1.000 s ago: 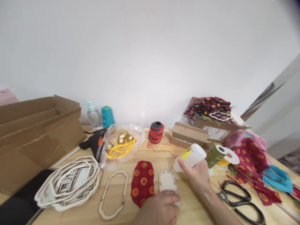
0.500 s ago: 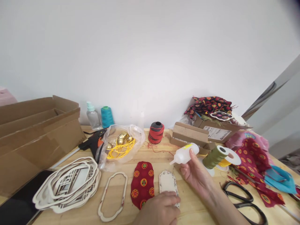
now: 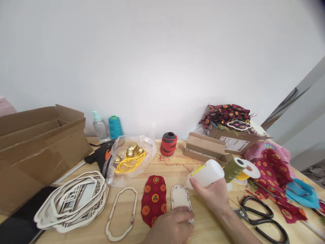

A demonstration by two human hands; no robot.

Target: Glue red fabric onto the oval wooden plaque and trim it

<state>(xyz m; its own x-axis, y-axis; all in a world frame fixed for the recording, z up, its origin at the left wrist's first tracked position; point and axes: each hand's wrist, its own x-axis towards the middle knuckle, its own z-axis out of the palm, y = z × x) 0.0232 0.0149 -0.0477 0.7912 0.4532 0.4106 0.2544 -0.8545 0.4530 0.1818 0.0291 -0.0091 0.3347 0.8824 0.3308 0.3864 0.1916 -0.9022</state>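
My right hand (image 3: 215,195) is closed around a white squeeze bottle (image 3: 208,173) with a yellow mark. The bottle leans with its base up toward the right; its nozzle cannot be made out. Below and left of it lies a small white tag-shaped plaque (image 3: 180,197) with a patterned border. My left hand (image 3: 174,225) rests over the lower part of this plaque, fingers closed on it and hiding that end. Just left is an oval piece of red patterned fabric (image 3: 154,200). Beyond the fabric lies a thin pale oval frame (image 3: 109,220).
Stacked pale frames (image 3: 73,200), a cardboard box (image 3: 43,145) and a glue gun (image 3: 100,156) are on the left. A bag of gold bells (image 3: 132,152) and a red thread cone (image 3: 168,144) stand behind. Scissors (image 3: 256,220), a green spool (image 3: 233,170) and fabric scraps (image 3: 273,169) lie right.
My right hand has tipped the squeeze bottle, raising its base and turning it, and moved slightly right and down. My left hand stays on the plaque.
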